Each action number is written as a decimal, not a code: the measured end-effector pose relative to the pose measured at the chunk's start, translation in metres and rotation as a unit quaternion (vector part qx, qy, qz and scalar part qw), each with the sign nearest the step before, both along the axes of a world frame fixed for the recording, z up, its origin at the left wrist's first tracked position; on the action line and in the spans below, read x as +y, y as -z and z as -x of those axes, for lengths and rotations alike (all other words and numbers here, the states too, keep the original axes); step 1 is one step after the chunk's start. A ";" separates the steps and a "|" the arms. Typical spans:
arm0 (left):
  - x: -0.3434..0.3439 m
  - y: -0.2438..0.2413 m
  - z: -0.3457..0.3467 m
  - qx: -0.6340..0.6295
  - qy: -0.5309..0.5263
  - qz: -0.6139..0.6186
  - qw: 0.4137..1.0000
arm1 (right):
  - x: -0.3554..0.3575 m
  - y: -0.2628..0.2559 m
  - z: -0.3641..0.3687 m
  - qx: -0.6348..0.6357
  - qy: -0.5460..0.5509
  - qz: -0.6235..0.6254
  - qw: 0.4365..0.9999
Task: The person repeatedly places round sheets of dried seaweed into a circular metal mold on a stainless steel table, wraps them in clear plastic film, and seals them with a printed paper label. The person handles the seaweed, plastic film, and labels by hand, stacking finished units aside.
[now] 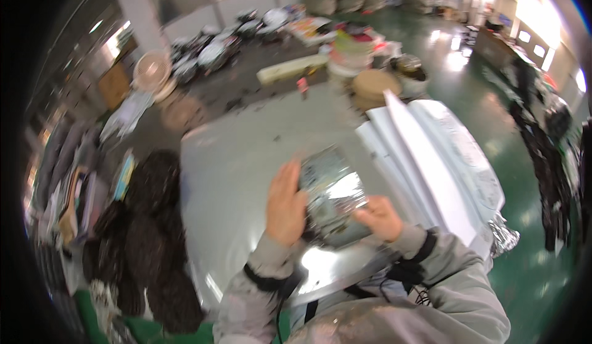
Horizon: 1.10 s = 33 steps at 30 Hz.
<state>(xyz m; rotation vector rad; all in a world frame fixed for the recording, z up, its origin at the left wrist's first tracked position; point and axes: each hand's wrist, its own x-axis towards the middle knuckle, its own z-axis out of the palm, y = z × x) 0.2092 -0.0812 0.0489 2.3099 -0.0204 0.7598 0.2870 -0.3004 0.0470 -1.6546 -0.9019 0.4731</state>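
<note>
A shiny clear plastic packet (330,196) with dark contents is in front of me, above a smooth grey tabletop (231,182). My right hand (381,217) grips its lower right edge between thumb and fingers. Along the packet's left edge lies my left hand (286,205), with straight fingers close together and the thumb side against the plastic. Its fingertips are blurred, and whether it grips or only presses cannot be told. Glare hides part of the packet's surface, and what is inside is unclear.
White sheets (425,163) lie fanned on the table's right side. Dark bundles (148,233) are piled along its left edge. Beyond stand a round tan lid or stool (377,85), a pale foam strip (291,68) and stacked tubs (350,52). Several wrapped bundles (215,50) lie farther back.
</note>
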 end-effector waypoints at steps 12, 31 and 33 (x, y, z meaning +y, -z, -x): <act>0.045 0.069 0.073 0.061 0.019 0.591 0.804 | 0.039 -0.012 -0.042 -0.261 -0.142 -0.001 0.955; -0.097 -0.019 0.041 0.165 0.279 0.255 0.911 | -0.167 0.001 0.012 0.091 -0.001 -0.003 0.996; -0.121 -0.050 0.040 0.161 0.305 0.203 0.916 | -0.236 0.021 0.028 0.170 0.105 -0.076 0.977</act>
